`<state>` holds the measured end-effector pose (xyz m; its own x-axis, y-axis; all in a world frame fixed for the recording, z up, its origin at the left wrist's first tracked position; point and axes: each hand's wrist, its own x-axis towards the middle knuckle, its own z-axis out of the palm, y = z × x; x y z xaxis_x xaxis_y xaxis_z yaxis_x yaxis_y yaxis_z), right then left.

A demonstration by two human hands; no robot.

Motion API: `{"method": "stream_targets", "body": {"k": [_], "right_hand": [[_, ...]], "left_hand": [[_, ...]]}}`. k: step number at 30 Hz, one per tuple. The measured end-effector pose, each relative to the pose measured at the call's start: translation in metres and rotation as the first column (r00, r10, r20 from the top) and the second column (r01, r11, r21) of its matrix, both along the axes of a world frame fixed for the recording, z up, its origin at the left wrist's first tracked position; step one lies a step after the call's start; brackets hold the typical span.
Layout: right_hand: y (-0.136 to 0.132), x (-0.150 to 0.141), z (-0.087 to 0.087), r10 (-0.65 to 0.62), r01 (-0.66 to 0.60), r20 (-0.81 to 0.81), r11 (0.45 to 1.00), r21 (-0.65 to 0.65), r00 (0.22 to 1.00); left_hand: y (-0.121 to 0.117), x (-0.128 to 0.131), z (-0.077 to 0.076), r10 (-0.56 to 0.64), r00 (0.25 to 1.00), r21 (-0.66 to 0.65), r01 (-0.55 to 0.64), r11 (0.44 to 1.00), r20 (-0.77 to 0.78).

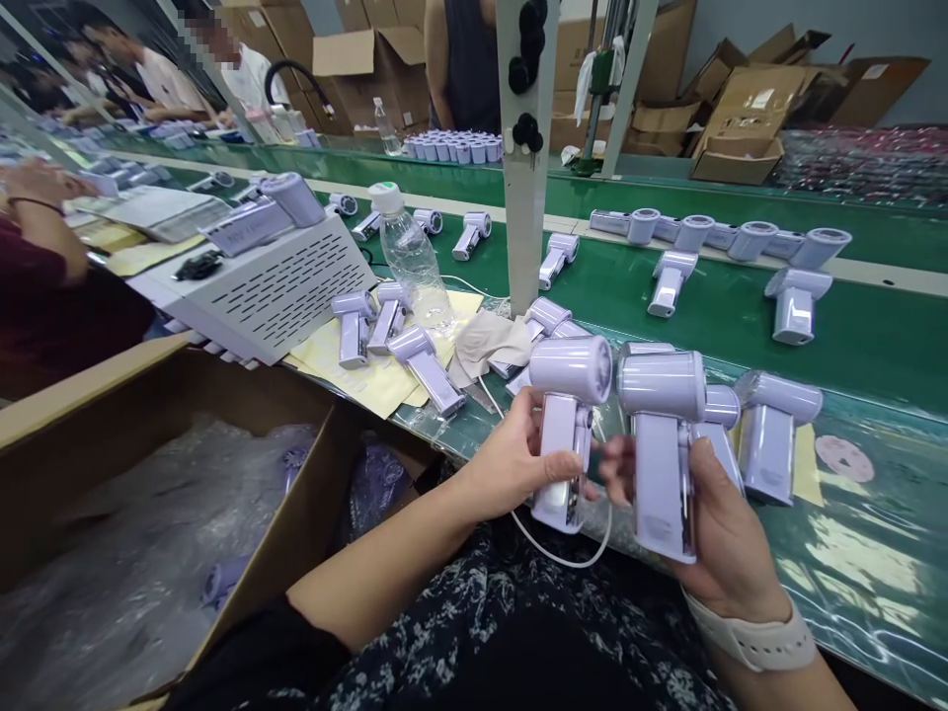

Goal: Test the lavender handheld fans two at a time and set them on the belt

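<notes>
Left fan (569, 370): a lavender handheld fan, a little right of and below the centre of the frame, held nearly upright with its round head at the top.
Right fan (659, 474): of the same kind, held just beside the first one; whether the two heads touch, I cannot tell.
Left hand (511, 459): closed around the handle of the left fan, with the thumb across its front.
Right hand (730, 538): wrapped around the handle of the right fan, thumb along the side; its fingertips behind are blurred.
White cable (578, 565): makes a loop under the left fan; its ends are not clear.
Neighbouring fan (774, 434): stands on the green bench (881, 395), near the right hand.
Grey cloth (493, 341): lies left of the left fan.
Plastic bottle (407, 247): upright, in the upper middle of the frame.
Vented metal box (259, 286): at the left, with one more fan (256, 222) lying on top.
Cardboard box (96, 390): in the lower left, containing clear plastic film (170, 513).
</notes>
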<state>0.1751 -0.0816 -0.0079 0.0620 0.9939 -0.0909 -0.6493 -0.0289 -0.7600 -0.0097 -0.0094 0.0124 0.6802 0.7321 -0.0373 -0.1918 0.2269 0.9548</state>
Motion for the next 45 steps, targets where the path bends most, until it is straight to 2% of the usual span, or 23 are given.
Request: {"method": "stream_targets", "body": {"k": [2,6,9,12,16,19,22,24,29,33,35,39,41,42,43,44,45], "right_hand": [[-0.001,0.000,0.002,-0.012,0.012,-0.005,1.000,0.011,1.000],[-0.007,-0.002,0.009,0.035,-0.035,-0.010,0.998,0.056,0.999],[-0.009,-0.001,0.014,-0.065,0.062,0.045,0.995,0.075,0.997],[-0.006,0.001,0.019,-0.104,0.100,0.054,0.993,0.070,0.993],[-0.001,0.001,0.024,0.019,-0.018,-0.058,1.000,0.018,0.998],[-0.001,-0.003,0.028,0.067,-0.066,-0.098,0.998,0.008,0.993],[-0.002,-0.003,0.030,0.053,-0.050,-0.122,0.998,0.023,0.991],[-0.003,-0.001,0.029,0.021,-0.016,-0.167,0.999,0.034,0.986],[-0.005,0.006,0.020,-0.075,0.088,-0.170,0.993,0.072,0.983],[-0.003,0.008,0.015,-0.189,0.193,-0.108,0.981,0.026,0.976],[0.000,0.008,0.013,-0.209,0.210,-0.046,0.978,0.019,0.977],[0.002,0.010,0.009,-0.215,0.204,0.098,0.972,0.113,0.972],[-0.002,0.013,0.009,-0.255,0.208,0.211,0.953,0.221,0.944],[-0.005,0.016,0.011,-0.270,0.182,0.309,0.941,0.286,0.912],[-0.009,0.018,0.012,-0.290,0.139,0.416,0.924,0.357,0.862],[-0.013,0.021,0.014,-0.313,0.078,0.510,0.899,0.431,0.801],[-0.017,0.023,0.016,-0.339,0.005,0.578,0.865,0.501,0.743]], "left_hand": [[-0.005,0.002,0.002,0.027,0.999,0.004,-0.027,1.000,0.026],[-0.017,0.003,0.013,0.153,0.988,0.099,-0.155,0.983,0.023],[-0.019,0.003,0.022,0.182,0.980,0.110,-0.190,0.976,0.080],[-0.013,0.006,0.025,0.110,0.980,0.045,-0.119,0.992,0.163],[-0.005,0.012,0.018,-0.041,0.987,-0.073,0.052,0.996,0.152],[-0.002,0.011,0.014,0.022,0.991,-0.180,0.002,0.984,0.134],[0.000,0.008,0.014,0.012,0.984,-0.223,0.029,0.974,0.176],[0.002,0.005,0.017,-0.006,0.982,-0.203,0.045,0.978,0.187],[0.001,-0.001,0.024,0.066,0.996,-0.080,-0.061,0.995,0.065],[0.000,-0.004,0.026,0.051,0.998,-0.042,-0.050,0.998,0.020],[0.000,-0.004,0.027,0.029,0.999,-0.020,-0.029,0.999,0.016],[0.002,-0.003,0.035,0.062,0.993,0.100,-0.052,0.994,-0.097],[0.001,-0.004,0.041,0.110,0.980,0.247,-0.066,0.967,-0.166],[0.000,-0.006,0.043,0.128,0.975,0.348,-0.057,0.936,-0.182],[0.000,-0.007,0.044,0.127,0.975,0.471,-0.027,0.882,-0.182],[0.000,-0.009,0.043,0.117,0.979,0.609,0.010,0.793,-0.168],[0.001,-0.011,0.041,0.100,0.985,0.747,0.041,0.663,-0.143]]}}
